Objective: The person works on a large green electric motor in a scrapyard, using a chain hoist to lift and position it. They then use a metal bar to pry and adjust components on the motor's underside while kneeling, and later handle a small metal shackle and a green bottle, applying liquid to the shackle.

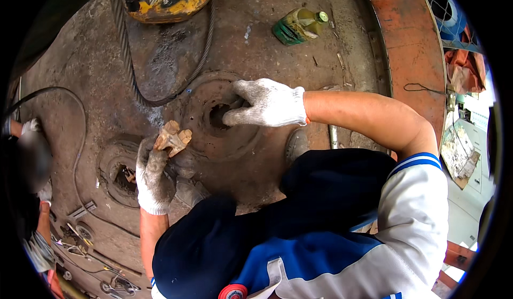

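My left hand (154, 179), in a soiled white knit glove, grips a chunky tan-brown piece (172, 139) with blunt lobes. Its material, wood or metal, I cannot make out. Across from it, my right hand (267, 104) in a whiter glove reaches over a round, greasy metal hub (195, 136) set in the floor plate. Its thumb and fingers are apart at the edge of the hub's dark centre hole (218, 116), with nothing visible between them. Left of my left hand is a second round hub (109, 165) with an opening that has bits of debris inside.
A thick wire rope (125, 58) loops down from a worn yellow-and-black block (171, 0). Beyond my right hand stands a green-yellow plastic bottle (300, 25). An orange steel edge (409, 42) runs along the right. Another person's gloved hand (31, 126), a cable (80, 139) and tools are at left.
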Tool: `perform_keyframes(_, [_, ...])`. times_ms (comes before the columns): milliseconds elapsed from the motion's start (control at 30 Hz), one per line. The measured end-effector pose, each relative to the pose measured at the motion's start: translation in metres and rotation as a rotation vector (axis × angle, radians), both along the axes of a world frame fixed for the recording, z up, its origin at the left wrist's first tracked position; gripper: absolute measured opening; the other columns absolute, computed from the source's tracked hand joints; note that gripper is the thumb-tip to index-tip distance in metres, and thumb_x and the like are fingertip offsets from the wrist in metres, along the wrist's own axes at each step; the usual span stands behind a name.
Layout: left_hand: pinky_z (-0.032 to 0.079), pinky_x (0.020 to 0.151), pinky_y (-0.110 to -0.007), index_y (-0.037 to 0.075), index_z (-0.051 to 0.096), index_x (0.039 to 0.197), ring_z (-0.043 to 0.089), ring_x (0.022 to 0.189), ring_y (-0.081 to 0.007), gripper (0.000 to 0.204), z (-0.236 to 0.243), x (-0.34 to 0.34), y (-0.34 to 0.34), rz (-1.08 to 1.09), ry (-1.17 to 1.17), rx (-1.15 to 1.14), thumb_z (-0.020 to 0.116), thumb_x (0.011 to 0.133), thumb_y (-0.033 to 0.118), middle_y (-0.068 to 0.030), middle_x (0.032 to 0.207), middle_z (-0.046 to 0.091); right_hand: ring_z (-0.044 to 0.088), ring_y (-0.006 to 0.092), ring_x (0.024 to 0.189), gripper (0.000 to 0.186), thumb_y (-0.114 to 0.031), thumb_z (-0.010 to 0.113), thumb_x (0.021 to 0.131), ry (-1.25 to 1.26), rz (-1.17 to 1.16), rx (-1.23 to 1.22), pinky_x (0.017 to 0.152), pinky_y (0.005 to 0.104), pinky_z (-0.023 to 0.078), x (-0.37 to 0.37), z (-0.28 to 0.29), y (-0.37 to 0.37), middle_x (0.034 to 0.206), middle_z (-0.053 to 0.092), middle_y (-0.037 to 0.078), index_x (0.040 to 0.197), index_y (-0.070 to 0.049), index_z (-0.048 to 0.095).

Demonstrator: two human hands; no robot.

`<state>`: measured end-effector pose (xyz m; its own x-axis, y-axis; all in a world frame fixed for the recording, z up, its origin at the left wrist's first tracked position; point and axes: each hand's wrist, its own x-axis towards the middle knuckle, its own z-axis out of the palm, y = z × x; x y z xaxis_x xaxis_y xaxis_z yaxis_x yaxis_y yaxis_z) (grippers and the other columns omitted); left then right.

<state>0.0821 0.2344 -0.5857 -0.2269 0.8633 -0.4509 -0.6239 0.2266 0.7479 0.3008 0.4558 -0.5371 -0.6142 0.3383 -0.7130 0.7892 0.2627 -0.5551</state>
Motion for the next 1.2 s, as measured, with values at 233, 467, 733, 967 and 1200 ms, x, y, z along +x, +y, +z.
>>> perform_keyframes(233, [0.052,0.109,-0.040,-0.003,0.049,0.146,0.063,0.126,-0.0266,0.082,0.020,0.027,0.067,-0.238,-0.190,0.001,0.086,0.086,0.038,-0.0141,0.136,0.064,0.064,0.0266,0.118,0.093,-0.036,0.089,0.082,0.455,-0.159,0.151,0.097,0.0399,0.055,0.077,0.019,0.002,0.134,0.063,0.019,0.157,-0.006,0.042])
perform_keyframes(467, [0.052,0.106,-0.039,-0.003,0.047,0.151,0.062,0.126,-0.0252,0.069,0.056,0.072,0.135,-0.482,-0.053,0.028,0.071,0.092,0.025,-0.0159,0.141,0.063,0.070,0.0220,0.085,0.033,-0.026,0.081,0.090,0.528,-0.463,-0.116,0.078,0.0366,0.056,0.071,0.046,0.027,0.093,0.072,0.015,0.111,-0.002,0.070])
perform_keyframes(733, [0.051,0.100,-0.038,0.001,0.065,0.132,0.066,0.112,-0.0252,0.061,0.090,0.075,0.161,-0.670,0.530,0.098,0.086,0.083,0.030,-0.0144,0.123,0.070,0.071,0.0311,0.088,0.027,-0.011,0.075,0.083,0.657,-0.347,0.062,0.079,0.0393,0.056,0.077,0.056,0.028,0.095,0.071,0.020,0.107,0.001,0.070])
perform_keyframes(967, [0.053,0.103,-0.035,0.000,0.058,0.142,0.066,0.120,-0.0203,0.077,0.076,0.058,0.141,-0.351,0.585,0.127,0.092,0.078,0.025,-0.0145,0.130,0.070,0.065,0.0103,0.090,0.020,-0.012,0.076,0.094,0.631,-0.716,-0.277,0.079,0.0305,0.056,0.042,0.042,0.018,0.097,0.073,0.007,0.108,0.001,0.071])
perform_keyframes(1200, [0.052,0.106,-0.036,0.000,0.055,0.145,0.064,0.126,-0.0233,0.074,0.082,0.025,0.124,-0.128,0.666,0.261,0.089,0.080,0.013,-0.0160,0.136,0.066,0.063,0.0088,0.087,0.018,-0.017,0.074,0.097,0.735,-0.705,-0.245,0.078,0.0279,0.054,-0.010,0.064,0.010,0.094,0.072,0.004,0.106,-0.001,0.071])
